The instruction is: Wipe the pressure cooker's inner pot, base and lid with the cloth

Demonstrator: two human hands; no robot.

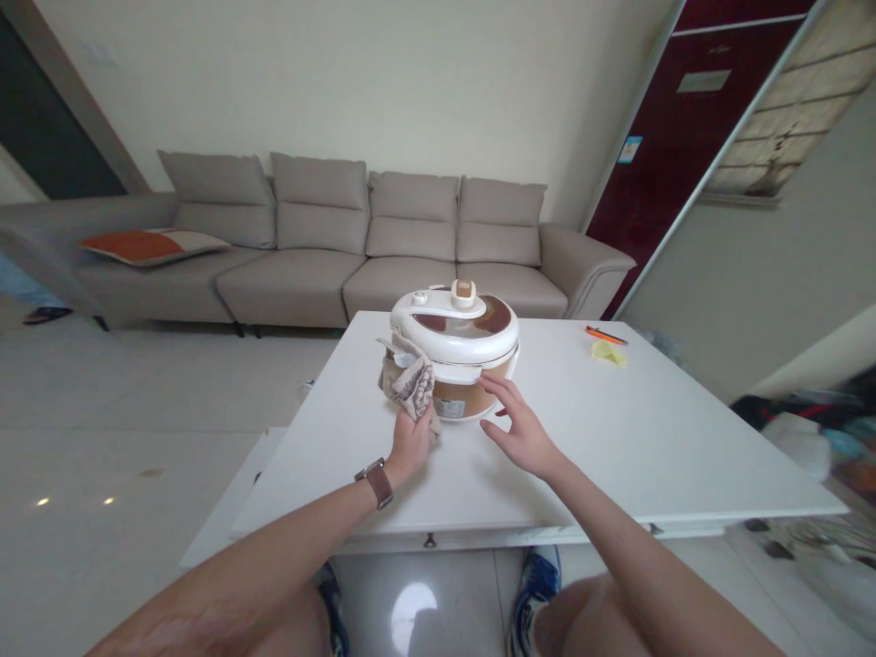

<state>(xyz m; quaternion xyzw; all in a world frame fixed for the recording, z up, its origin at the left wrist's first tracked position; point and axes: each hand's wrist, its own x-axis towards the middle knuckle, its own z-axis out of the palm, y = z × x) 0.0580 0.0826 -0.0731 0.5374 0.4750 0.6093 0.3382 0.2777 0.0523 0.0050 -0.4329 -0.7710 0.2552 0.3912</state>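
Head view: patterned cloth (409, 379) was gripped by the left hand (410, 444) beside a pressure cooker (469, 349); the empty right hand (522, 435) was half-opened.

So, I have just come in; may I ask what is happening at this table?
A person at the white table is handling a rice cooker whose lid is on. Their left hand grips a crumpled cloth at the cooker's side. Their right hand is open by its front, fingertips at or very near it; contact is hard to tell. An orange tool and a yellow scrap lie off to the right.
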